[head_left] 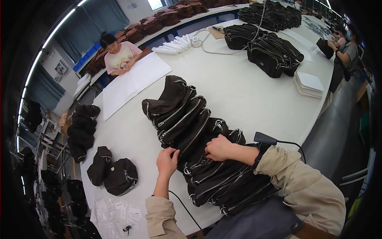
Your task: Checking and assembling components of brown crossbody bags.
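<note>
A row of dark brown bags (181, 119) with silver zips and metal rings lies packed together across the table before me. My left hand (167, 160) is closed at the left edge of one bag in the middle of the row, thumb and fingers pinching its fabric. On the right side of the row, my right hand (218, 148) is closed with its fingertips down on a bag. What lies under those fingertips is hidden, so I cannot make out what they hold.
Two dark bags (115, 173) lie at the left, above clear plastic packaging (115, 217). A co-worker (121, 55) sits beyond a white sheet (139, 81). More bags (274, 53) stand at the far right, near stacked white cards (309, 84). A cable (217, 51) crosses the far table.
</note>
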Available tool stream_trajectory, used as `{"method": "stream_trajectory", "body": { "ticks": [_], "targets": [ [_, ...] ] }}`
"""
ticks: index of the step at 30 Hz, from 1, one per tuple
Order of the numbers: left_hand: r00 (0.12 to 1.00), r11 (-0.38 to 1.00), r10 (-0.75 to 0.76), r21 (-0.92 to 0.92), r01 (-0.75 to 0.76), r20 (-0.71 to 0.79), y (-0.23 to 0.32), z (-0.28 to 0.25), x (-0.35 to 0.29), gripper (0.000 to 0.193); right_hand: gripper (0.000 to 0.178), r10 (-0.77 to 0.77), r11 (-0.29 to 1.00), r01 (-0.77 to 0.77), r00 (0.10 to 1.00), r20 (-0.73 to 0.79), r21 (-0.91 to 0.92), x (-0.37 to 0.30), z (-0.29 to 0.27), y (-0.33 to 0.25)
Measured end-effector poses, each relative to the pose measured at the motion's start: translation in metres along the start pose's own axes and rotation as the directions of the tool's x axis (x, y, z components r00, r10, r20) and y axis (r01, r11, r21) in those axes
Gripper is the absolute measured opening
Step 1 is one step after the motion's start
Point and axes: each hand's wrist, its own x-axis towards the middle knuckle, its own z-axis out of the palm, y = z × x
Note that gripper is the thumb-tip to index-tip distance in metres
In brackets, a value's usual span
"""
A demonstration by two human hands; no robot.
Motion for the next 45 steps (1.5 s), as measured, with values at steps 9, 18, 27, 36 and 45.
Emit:
{"method": "stream_trajectory", "body": {
  "ticks": [9, 18, 27, 36, 45],
  "targets": [
    [0.975, 0.668, -0.125, -0.711, 0.219, 0.183, 0.012, -0.006, 0.014, 0.017, 0.042, -0.070, 0.952, 0.231, 0.799, -0.597, 0.198, 0.037, -0.020, -0.055],
    [0.983, 0.716, -0.115, -0.675, 0.180, 0.140, -0.001, -0.005, 0.011, 0.026, 0.028, -0.100, 0.929, 0.323, 0.688, -0.719, 0.179, 0.050, -0.011, -0.040],
    [0.983, 0.932, -0.126, -0.356, 0.072, -0.133, 0.007, -0.006, 0.003, 0.019, 0.028, 0.763, 0.433, -0.247, 0.613, -0.207, 0.867, 0.065, -0.012, 0.099],
    [0.827, 0.868, 0.494, 0.205, -0.452, -0.269, 0.026, 0.004, -0.037, 0.028, 0.029, 0.754, 0.525, -0.218, 0.569, -0.330, 0.823, 0.051, -0.017, 0.071],
    [0.953, 0.955, 0.251, 0.203, -0.215, -0.169, 0.007, 0.011, -0.013, 0.032, 0.029, 0.337, 0.734, 0.176, 0.745, -0.576, 0.656, 0.039, -0.018, 0.011]
  ]
}}
